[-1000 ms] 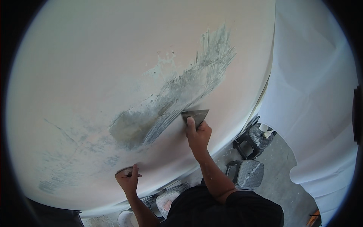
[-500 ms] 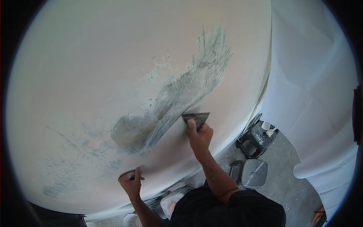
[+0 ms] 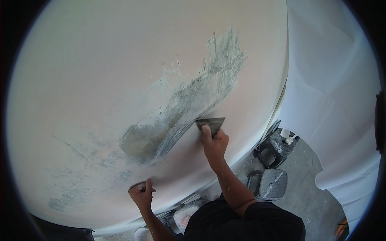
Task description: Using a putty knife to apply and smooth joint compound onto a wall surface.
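Scraper at the lower-right margin of the grey patch

Right hand (image 3: 215,143): closed on a dark scraper (image 3: 213,123), thumb lying on the blade, wide edge turned up and away from the wrist. The blade's left corner sits at the streaky lower-right margin of the grey patch (image 3: 144,140) on the pale, curved panel (image 3: 100,60). Whether the edge presses on the panel or stands just off it: cannot tell.

Left hand (image 3: 141,197): low on the panel, below the patch, fingers curled about a thin flat thing (image 3: 136,186) seen nearly edge-on; its kind is unclear.

Step, as judged: smoothing or trimming the streaked border of the patch. The next move would call for a low blade angle and even pressure along the curve, so that the corner does not gouge.

Compared with half a second ago: the whole view is slightly shifted, the stool (image 3: 275,184) and white sheet (image 3: 329,100) at right included. Against the patch, the scraper stands at nearly the same spot; both grips look alike. No change in the patch itself could be made out.
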`<state>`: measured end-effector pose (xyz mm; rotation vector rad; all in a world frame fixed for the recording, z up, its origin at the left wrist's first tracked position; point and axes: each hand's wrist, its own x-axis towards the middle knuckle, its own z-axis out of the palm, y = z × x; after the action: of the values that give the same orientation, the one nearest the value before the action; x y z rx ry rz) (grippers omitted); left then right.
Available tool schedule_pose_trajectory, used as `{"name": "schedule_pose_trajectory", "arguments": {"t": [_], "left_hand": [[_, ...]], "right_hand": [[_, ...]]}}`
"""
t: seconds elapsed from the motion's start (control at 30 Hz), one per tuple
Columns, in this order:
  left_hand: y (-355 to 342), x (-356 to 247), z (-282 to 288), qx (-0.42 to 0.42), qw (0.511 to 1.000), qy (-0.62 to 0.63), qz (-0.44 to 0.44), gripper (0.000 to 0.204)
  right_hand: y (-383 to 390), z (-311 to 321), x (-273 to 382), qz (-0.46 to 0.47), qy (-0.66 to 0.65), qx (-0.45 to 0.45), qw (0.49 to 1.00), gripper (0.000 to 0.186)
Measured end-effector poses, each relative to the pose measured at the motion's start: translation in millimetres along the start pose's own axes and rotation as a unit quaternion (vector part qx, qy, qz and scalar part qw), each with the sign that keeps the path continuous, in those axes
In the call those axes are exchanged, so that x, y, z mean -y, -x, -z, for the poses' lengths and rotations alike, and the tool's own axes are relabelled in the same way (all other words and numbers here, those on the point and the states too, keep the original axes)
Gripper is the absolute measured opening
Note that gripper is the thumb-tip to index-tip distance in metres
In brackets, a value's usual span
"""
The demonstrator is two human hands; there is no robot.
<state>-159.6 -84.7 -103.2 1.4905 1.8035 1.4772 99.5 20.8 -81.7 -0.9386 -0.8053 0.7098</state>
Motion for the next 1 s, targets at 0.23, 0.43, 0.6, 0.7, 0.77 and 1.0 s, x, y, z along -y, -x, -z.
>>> {"name": "schedule_pose_trajectory", "arguments": {"t": [0.23,0.43,0.6,0.7,0.77,1.0], "left_hand": [[-1.4,1.7,1.9,0.002,1.000,-0.003,0.014,0.022],[-0.8,2.9,-0.3,0.000,1.000,-0.002,0.009,0.022],[-0.8,0.5,-3.6,0.001,1.000,0.020,0.020,0.022],[-0.6,5.9,2.4,-0.005,1.000,0.007,0.003,0.021],[-1.2,3.3,-0.6,-0.001,1.000,0.015,0.003,0.021],[0.6,-0.2,2.1,-0.003,1.000,0.016,0.009,0.020]], "right_hand": [[-4.2,-6.4,36.6,0.001,-0.001,-0.019,1.000,0.030],[-3.2,0.1,24.0,0.048,0.118,0.032,0.991,0.022],[7.8,1.4,7.3,0.109,0.209,0.145,0.961,0.023],[-1.6,-3.8,28.5,0.072,0.122,0.095,0.985,0.024],[-8.3,-0.4,30.9,0.043,0.067,0.094,0.992,0.024],[-10.2,-3.7,30.8,0.094,0.088,0.090,0.988,0.028]]}}
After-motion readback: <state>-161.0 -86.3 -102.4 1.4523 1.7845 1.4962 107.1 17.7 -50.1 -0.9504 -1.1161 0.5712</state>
